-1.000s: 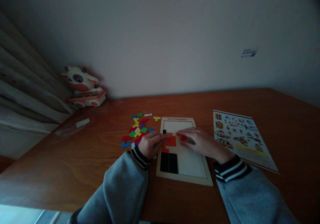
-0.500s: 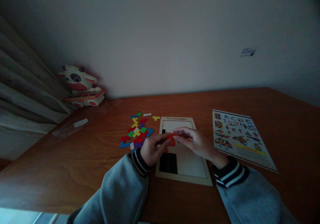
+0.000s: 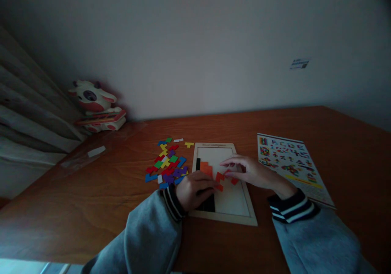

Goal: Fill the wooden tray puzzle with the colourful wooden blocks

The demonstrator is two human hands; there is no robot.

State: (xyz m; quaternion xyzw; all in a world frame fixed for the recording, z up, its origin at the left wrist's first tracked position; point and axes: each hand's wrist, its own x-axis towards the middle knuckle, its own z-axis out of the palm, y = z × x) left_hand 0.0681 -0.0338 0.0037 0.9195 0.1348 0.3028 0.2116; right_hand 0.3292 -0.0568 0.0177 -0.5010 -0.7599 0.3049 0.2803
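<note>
A wooden puzzle board (image 3: 226, 220) lies on the table, with orange puzzle pieces (image 3: 206, 168) and black puzzle pieces (image 3: 209, 205) along its left side. My left hand (image 3: 195, 188) reaches over that side, its fingertips closed at an orange-red puzzle piece (image 3: 219, 177) near the board's middle. Just right of it, my right hand (image 3: 246, 170) hovers low with thumb and fingers around a red puzzle piece (image 3: 226, 172). Another bit of orange-red (image 3: 234, 181) shows below the right thumb; whether it is part of the same piece I cannot tell.
Loose coloured puzzle pieces (image 3: 165, 163) lie left of the board. A printed pattern sheet (image 3: 282, 150) is at the right. A cow-shaped toy (image 3: 99, 107) stands by the curtain (image 3: 27, 119) at the back left, near clear plastic wrapping (image 3: 79, 160).
My hands were together over the board's upper left around a red piece. Both have moved apart and nearer; the right shifted rightward. Orange pieces on the left side now show.
</note>
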